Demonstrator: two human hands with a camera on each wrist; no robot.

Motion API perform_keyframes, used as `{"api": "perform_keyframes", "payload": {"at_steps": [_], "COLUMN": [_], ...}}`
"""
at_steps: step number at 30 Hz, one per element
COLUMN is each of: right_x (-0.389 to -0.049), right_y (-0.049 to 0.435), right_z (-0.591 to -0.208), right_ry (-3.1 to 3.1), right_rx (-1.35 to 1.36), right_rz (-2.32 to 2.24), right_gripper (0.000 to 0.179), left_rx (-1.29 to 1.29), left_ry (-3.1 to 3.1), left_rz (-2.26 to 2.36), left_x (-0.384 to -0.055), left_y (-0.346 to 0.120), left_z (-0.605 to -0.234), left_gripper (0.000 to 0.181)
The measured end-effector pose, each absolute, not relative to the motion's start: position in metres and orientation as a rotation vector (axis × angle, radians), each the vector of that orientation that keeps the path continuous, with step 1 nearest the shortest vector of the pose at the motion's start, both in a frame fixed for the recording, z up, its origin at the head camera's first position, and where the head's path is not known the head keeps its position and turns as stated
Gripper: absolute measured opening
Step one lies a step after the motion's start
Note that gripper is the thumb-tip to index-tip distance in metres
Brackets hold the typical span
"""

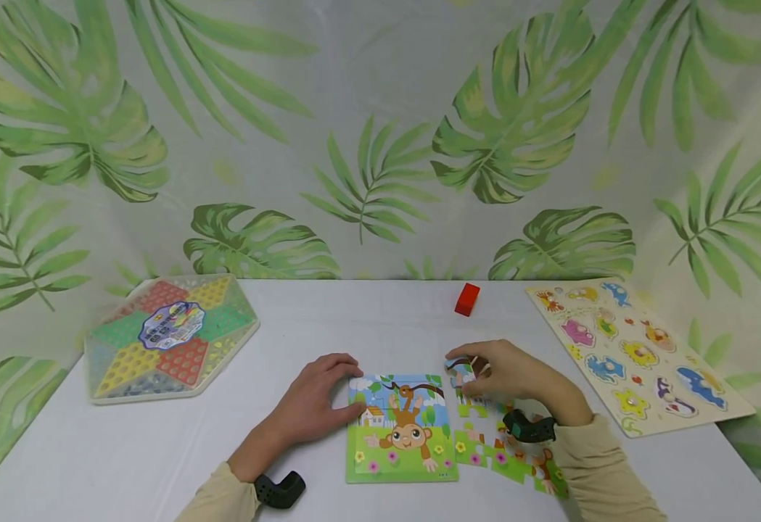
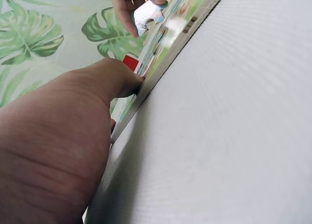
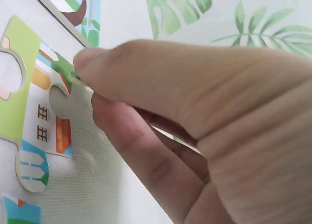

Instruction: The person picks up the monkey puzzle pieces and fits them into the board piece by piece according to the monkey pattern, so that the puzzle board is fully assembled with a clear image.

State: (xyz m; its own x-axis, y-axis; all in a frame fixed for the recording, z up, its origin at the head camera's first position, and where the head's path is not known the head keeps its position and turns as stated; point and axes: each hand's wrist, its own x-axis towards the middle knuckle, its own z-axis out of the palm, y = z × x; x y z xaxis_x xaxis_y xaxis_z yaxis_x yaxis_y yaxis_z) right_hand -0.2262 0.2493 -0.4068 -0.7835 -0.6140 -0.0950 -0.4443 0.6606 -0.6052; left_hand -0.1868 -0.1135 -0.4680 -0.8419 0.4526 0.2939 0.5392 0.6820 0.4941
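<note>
A square puzzle board with a picture of a hanging monkey lies flat on the table. My left hand touches the board's left side, its thumb on the edge and its fingertips by the upper left corner. Just beyond the board's right side, my right hand pinches a blue jigsaw piece between thumb and fingers. That same piece shows in the left wrist view, raised off the surface. Below the right hand lie several loose jigsaw pieces, some of them hidden by the hand and wrist.
At the left lies a hexagonal Chinese checkers set. A red block stands at the back of the white table. To the right, a knobbed animal puzzle board reaches over the table's edge. A leaf-patterned cloth hangs behind.
</note>
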Motion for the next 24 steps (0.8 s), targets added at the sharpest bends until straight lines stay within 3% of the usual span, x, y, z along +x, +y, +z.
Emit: {"api": "perform_keyframes", "payload": {"at_steps": [8,24], "right_x": [-0.225,-0.224], "right_y": [0.247,0.236], "right_z": [-0.409,-0.41], "right_ry": [2.515,2.483], "right_rx": [-0.813,-0.962], "right_rz": [-0.862,-0.956], "right_gripper": [0.059,0.053], "left_rx": [-0.809,-0.804], "left_ry": [-2.753,-2.758], "left_rz": [-0.882,-0.878], "left_x": [-0.186,-0.188], "left_y": [-0.114,-0.114], "left_z": [-0.467,-0.47], "left_gripper": [0.043,0.044]}}
